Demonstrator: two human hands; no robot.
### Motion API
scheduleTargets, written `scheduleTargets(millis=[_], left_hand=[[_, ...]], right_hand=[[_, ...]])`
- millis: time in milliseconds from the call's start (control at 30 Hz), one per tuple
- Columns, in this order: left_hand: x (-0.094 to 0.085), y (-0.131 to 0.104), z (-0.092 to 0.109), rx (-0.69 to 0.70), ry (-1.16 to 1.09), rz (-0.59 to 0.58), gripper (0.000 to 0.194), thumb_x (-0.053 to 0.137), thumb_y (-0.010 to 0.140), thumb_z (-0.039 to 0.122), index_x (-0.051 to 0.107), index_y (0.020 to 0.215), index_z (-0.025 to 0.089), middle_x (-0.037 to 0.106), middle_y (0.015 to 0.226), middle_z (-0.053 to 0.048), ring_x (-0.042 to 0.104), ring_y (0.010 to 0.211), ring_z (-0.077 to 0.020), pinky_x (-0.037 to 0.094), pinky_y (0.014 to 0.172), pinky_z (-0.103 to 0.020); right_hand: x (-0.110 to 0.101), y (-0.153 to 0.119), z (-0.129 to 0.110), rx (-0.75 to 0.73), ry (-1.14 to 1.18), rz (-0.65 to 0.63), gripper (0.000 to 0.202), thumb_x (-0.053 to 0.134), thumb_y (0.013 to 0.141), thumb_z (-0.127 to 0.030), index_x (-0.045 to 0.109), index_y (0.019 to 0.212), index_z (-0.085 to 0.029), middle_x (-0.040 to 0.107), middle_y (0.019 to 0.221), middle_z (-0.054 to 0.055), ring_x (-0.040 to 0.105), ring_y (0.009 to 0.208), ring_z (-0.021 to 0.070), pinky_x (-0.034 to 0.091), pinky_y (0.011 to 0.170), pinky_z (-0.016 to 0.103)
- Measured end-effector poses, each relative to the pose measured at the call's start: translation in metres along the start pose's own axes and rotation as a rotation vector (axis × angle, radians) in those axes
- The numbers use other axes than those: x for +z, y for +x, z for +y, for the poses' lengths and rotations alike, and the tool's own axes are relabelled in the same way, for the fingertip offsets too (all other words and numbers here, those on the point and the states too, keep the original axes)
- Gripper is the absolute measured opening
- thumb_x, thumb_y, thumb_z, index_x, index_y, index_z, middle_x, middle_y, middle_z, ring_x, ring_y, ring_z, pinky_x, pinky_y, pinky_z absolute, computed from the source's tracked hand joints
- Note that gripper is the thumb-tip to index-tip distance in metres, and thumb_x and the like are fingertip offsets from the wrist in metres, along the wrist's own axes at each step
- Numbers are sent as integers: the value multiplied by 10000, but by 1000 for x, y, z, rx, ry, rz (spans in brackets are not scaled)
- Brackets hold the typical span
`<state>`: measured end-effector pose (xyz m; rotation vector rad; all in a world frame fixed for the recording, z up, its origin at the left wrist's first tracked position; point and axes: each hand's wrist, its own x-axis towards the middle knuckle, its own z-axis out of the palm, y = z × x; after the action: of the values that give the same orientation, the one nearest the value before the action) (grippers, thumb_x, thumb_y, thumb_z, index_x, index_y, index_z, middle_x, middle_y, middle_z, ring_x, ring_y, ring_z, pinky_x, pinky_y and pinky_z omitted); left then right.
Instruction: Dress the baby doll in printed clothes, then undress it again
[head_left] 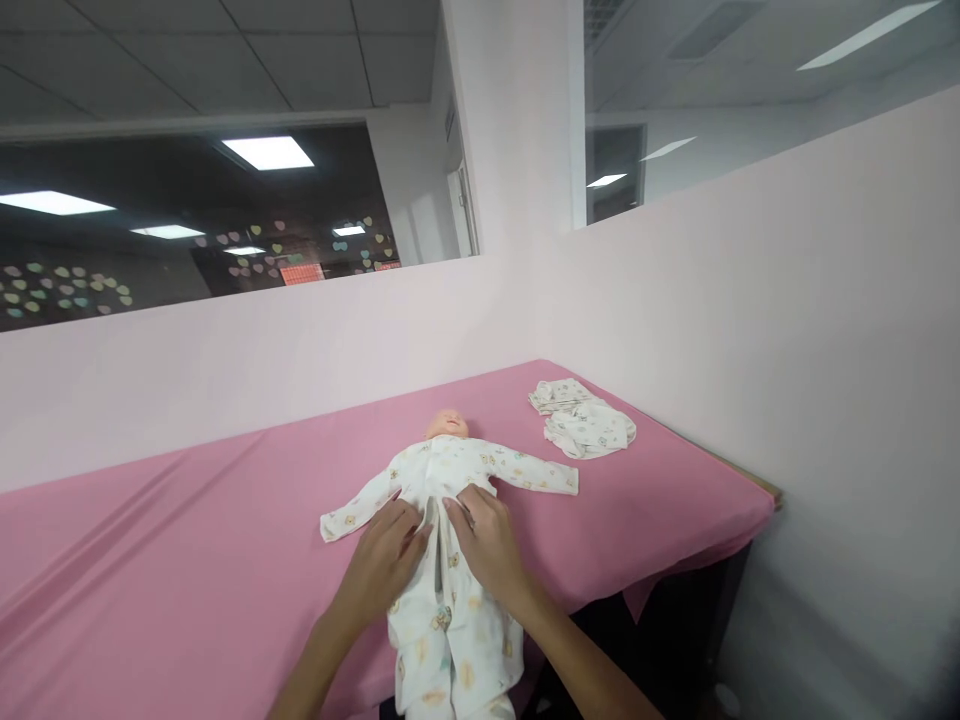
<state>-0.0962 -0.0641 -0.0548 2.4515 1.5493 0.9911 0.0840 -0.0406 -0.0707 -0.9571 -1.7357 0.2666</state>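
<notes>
A baby doll point(448, 424) lies face up on the pink-covered table, dressed in a white baby romper point(461, 458) with small printed animals and leaves. Both sleeves stretch out to the sides, and the legs reach down over the near table edge. A narrow gap runs down the front of the romper. My left hand point(388, 550) is closed on the cloth left of this gap, at the waist. On the other side, my right hand point(484, 540) pinches the cloth between thumb and curled fingers. Some of the fingertips are hidden in the fabric.
Folded white printed baby clothes point(589, 428) lie at the back right of the table. Pink cloth point(187, 570) covers the table, with creases at the left. White walls point(750, 310) with windows stand behind and to the right. The table's right corner point(772, 495) almost meets the wall.
</notes>
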Motion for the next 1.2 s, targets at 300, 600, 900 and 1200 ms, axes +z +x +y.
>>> scheduleTargets(millis=[300, 600, 900, 1200], left_hand=[[6, -24, -35, -407, -250, -110, 395, 400, 916, 469, 474, 1224, 233, 605, 1188, -70, 590, 905, -216, 476, 777, -322], [17, -20, -14, -473, -18, -72, 243, 354, 885, 329, 473, 707, 213, 648, 767, -35, 566, 688, -207, 389, 607, -283], [11, -16, -15, -485, 133, -79, 241, 373, 860, 277, 479, 653, 214, 625, 708, -48, 578, 704, -219, 355, 617, -283], [-6, -29, 4, -467, 26, -72, 164, 394, 889, 348, 511, 845, 241, 621, 853, -8, 551, 718, -199, 400, 629, -280]], right_hand=[[-44, -42, 49, 153, -64, -218, 268, 465, 866, -112, 535, 1085, -249, 577, 1084, 16, 514, 1059, 195, 398, 903, 329], [-16, -39, 42, 360, -197, -113, 182, 402, 868, -151, 386, 691, -189, 550, 748, 9, 469, 695, 151, 289, 598, 265], [-25, -37, 39, 442, -180, -121, 263, 436, 870, -201, 327, 631, -181, 524, 648, -17, 390, 599, 117, 217, 537, 253], [-40, -31, 18, 110, -183, -64, 278, 421, 899, -101, 510, 1137, -214, 572, 1094, 42, 509, 983, 197, 389, 823, 330]])
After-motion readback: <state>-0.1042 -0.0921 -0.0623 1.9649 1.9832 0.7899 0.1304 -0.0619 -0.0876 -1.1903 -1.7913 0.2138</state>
